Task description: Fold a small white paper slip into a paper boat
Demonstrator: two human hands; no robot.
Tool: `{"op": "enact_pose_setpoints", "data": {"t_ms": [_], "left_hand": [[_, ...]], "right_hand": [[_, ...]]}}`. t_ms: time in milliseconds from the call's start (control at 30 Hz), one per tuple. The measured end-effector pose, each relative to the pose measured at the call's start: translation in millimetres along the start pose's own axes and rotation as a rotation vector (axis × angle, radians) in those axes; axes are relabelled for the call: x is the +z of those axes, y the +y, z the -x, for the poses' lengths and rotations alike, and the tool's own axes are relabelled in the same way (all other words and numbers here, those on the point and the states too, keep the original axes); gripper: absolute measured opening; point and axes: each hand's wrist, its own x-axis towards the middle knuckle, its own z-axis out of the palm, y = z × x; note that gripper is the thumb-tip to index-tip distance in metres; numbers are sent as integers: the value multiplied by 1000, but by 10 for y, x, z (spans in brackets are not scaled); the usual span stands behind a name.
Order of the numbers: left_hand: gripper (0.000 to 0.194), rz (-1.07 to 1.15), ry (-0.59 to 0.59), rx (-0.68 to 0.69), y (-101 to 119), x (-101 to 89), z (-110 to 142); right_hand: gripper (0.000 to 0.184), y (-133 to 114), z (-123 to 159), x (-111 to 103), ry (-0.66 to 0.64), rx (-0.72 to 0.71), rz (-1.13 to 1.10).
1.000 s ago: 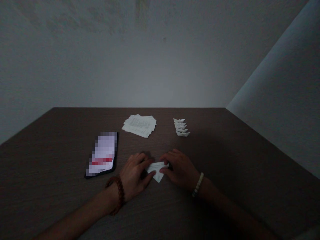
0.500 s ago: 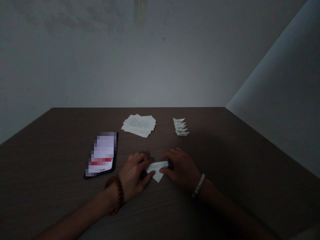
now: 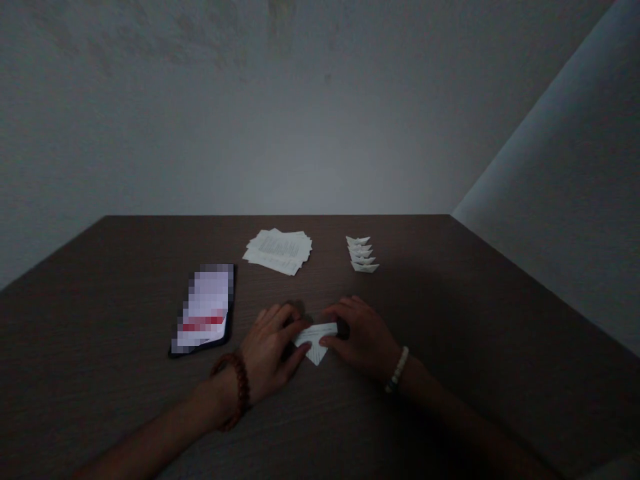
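Observation:
A small folded piece of printed paper (image 3: 317, 340) lies on the table close to me, its point turned my way and its straight edge away from me. My left hand (image 3: 273, 343), with a brown bead bracelet, grips the paper's left side between thumb and fingers. On the opposite side my right hand (image 3: 363, 337), wearing a pale bead bracelet, pinches the right corner. Several small folded paper boats (image 3: 364, 268) stand in a column beyond my right hand. Beyond my left hand rests a loose stack of printed paper sheets (image 3: 280, 252).
A phone (image 3: 207, 307) with a lit, blurred screen lies on the brown table (image 3: 125, 280) to the left of my left hand. The table's far edge meets a grey wall (image 3: 300, 147). Another wall (image 3: 565, 200) slants along the right.
The fingers of my left hand have shifted very slightly on the paper. My right hand, the boats, the stack and the phone look the same as before.

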Motion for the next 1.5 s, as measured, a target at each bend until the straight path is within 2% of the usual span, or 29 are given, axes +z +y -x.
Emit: {"op": "enact_pose_setpoints", "data": {"t_ms": [133, 500, 700, 900, 1167, 1333, 1500], "left_hand": [[26, -2, -17, 4, -10, 17, 11], [25, -22, -18, 15, 13, -12, 2], [26, -25, 27, 15, 25, -11, 7], [26, -20, -27, 11, 23, -35, 6], [25, -20, 33, 20, 4, 18, 8], [26, -12, -25, 7, 17, -27, 6], [29, -19, -5, 14, -9, 0, 14]], "right_hand": [[31, 6, 13, -7, 7, 14, 30], [34, -7, -2, 2, -10, 23, -32], [31, 8, 1, 10, -15, 28, -39], [25, -6, 17, -11, 10, 74, -28], [26, 9, 12, 11, 5, 103, -14], [23, 39, -7, 15, 7, 157, -87], [23, 80, -9, 15, -19, 57, -95]]}}
